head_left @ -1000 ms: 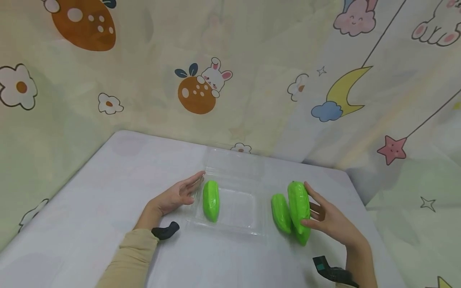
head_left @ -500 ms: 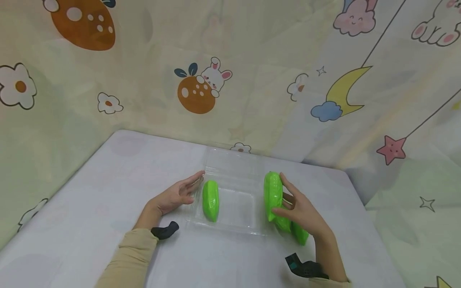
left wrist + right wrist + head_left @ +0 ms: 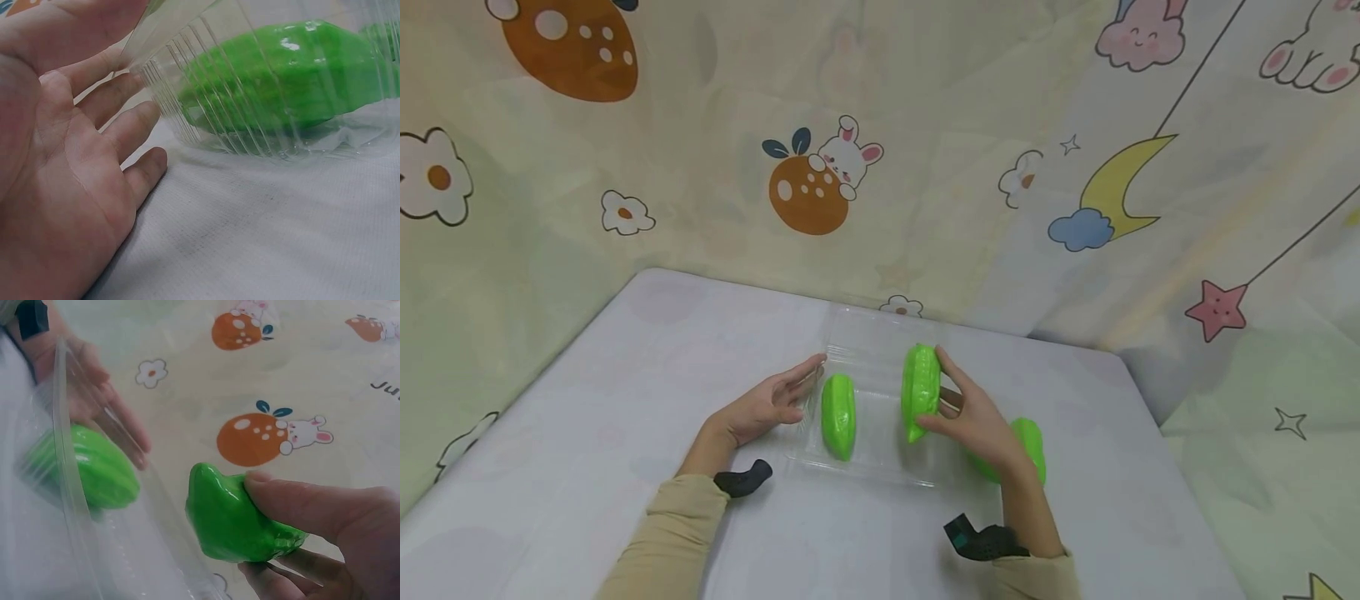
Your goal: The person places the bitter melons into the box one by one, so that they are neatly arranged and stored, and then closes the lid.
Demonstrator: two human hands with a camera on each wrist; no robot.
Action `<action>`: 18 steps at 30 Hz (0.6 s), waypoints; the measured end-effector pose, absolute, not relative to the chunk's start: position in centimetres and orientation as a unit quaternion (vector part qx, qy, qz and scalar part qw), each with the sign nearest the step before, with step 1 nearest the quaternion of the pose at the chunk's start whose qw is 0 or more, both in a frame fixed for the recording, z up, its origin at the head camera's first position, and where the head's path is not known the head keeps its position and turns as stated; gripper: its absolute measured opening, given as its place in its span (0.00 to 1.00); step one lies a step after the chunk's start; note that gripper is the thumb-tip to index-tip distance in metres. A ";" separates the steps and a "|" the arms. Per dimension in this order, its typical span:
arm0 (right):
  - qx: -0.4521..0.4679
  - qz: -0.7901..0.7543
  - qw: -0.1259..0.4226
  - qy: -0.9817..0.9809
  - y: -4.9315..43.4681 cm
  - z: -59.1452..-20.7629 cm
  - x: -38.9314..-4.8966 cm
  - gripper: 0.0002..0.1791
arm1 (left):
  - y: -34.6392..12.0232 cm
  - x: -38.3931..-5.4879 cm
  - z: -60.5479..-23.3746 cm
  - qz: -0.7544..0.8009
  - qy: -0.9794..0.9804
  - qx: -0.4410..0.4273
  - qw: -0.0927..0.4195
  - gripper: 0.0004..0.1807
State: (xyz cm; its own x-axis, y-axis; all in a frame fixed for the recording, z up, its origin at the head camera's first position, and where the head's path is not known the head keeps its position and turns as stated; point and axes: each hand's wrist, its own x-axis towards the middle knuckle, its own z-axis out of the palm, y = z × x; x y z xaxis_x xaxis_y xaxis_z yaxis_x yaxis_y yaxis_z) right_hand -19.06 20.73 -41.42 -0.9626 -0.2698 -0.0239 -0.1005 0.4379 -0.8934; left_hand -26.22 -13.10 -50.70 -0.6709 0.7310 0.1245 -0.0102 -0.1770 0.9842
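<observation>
My right hand (image 3: 979, 423) pinches a glossy green star fruit (image 3: 921, 387) between thumb and fingers, upright over the right half of a clear plastic clamshell box (image 3: 880, 442). The right wrist view shows the ridged end of this held star fruit (image 3: 222, 515). Inside the box, along its left wall, lies another star fruit (image 3: 838, 418). My left hand (image 3: 767, 408) is beside that wall with fingers extended; in the left wrist view its fingertips (image 3: 147, 112) are right at the ribbed plastic.
More star fruit (image 3: 1032, 446) lie on the white table (image 3: 880, 542) right of the box, partly hidden behind my right wrist. The box's lid (image 3: 883, 327) lies folded back toward the far table edge. A printed cloth wall (image 3: 925, 233) stands behind the table.
My right hand has carried the held star fruit leftward, from the ones on the right side of the table to over the box. My left hand has stayed in place.
</observation>
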 end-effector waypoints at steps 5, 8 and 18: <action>-0.104 -0.524 0.085 0.841 19.4 -41.6 -19.8 0.57 | -13.1 -26.2 -50.7 0.702 0.585 0.309 0.264 0.53; -0.095 -0.533 0.087 0.837 18.8 -41.7 -20.3 0.56 | -13.1 -26.2 -50.7 0.702 0.584 0.310 0.264 0.53; -0.079 -0.578 0.093 0.807 17.4 -42.5 -21.2 0.56 | -13.1 -26.2 -50.5 0.708 0.579 0.303 0.269 0.53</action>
